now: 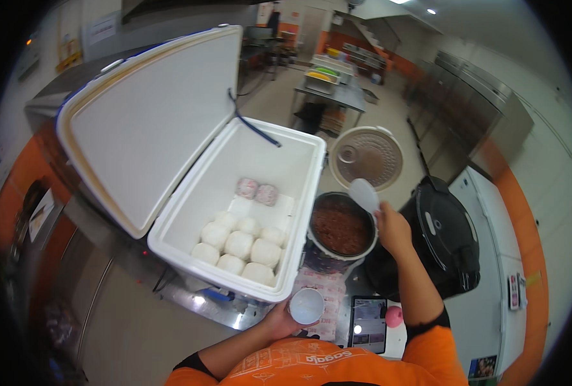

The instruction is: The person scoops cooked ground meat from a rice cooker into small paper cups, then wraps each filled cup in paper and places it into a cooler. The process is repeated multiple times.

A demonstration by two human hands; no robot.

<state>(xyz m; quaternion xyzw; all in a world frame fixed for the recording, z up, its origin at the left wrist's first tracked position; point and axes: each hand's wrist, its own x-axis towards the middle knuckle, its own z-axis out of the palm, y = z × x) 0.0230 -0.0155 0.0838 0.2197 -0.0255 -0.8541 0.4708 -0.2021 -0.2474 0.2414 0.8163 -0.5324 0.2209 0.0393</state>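
My left hand [280, 320] grips a small white cup [307, 306], its mouth facing up and nothing seen inside. My right hand [393, 228] is closed around the handle of a white paddle [364, 194], whose blade is raised over the far rim of a round pot. Reddish-brown food [342, 227] lies in that pot [325, 263]. To the left stands an open white cooler box [286, 282]. Inside it are several white rounded bundles [239, 244] at the near end and two pink-patterned bundles [257, 190] farther back.
The cooler's lid [155, 120] is raised on the left. A black rice cooker [443, 227] stands to the right of my right forearm. Below the pot are printed paper [331, 299], a tablet [368, 323] and a pink object [394, 316]. A round lid [369, 159] lies beyond the pot.
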